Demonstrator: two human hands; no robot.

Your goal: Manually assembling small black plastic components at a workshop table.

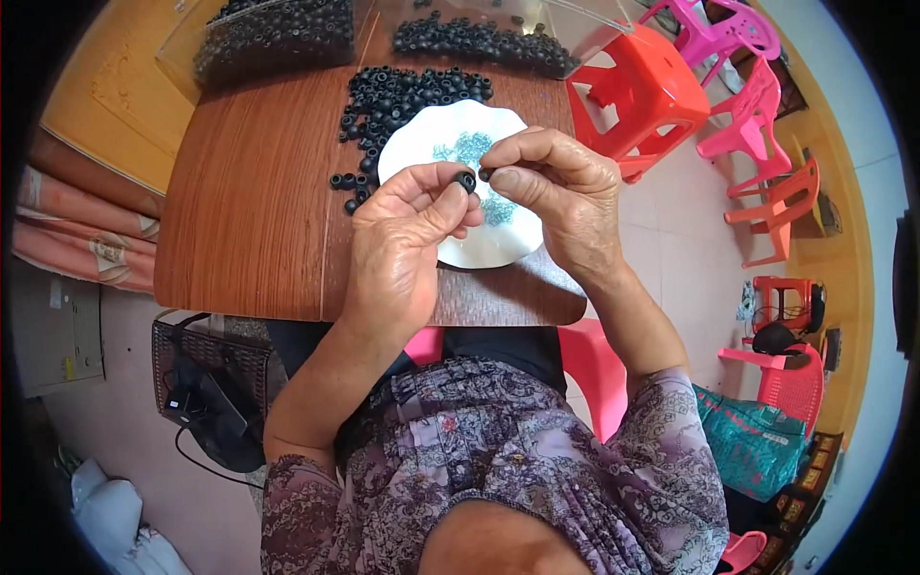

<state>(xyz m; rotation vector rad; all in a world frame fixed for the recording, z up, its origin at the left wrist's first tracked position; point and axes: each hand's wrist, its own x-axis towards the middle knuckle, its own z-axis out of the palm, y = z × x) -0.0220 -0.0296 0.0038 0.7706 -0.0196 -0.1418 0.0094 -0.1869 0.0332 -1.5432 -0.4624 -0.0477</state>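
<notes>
Above a white wavy-rimmed plate (491, 251), my two hands are close together, fingertips a little apart. Between the thumb and fingers of my left hand (398, 235) is a round black cap-like piece (466, 181) with a hole facing my right hand. My right hand (575, 196) pinches a small dark piece (486, 174), mostly covered by the fingertips, so its kind is unclear. Small clear bluish pieces (472, 147) lie in heaps on the plate, partly behind my hands. Just beyond the plate, many similar black pieces (412, 94) are piled on the wooden table (254, 211).
Clear bins of black pieces (278, 43) stand at the table's far edge. A red stool (652, 91) is beside its right corner, with pink and orange chairs (752, 120) along the right wall. A dark woven chair (225, 359) holding a black device stands at the near left.
</notes>
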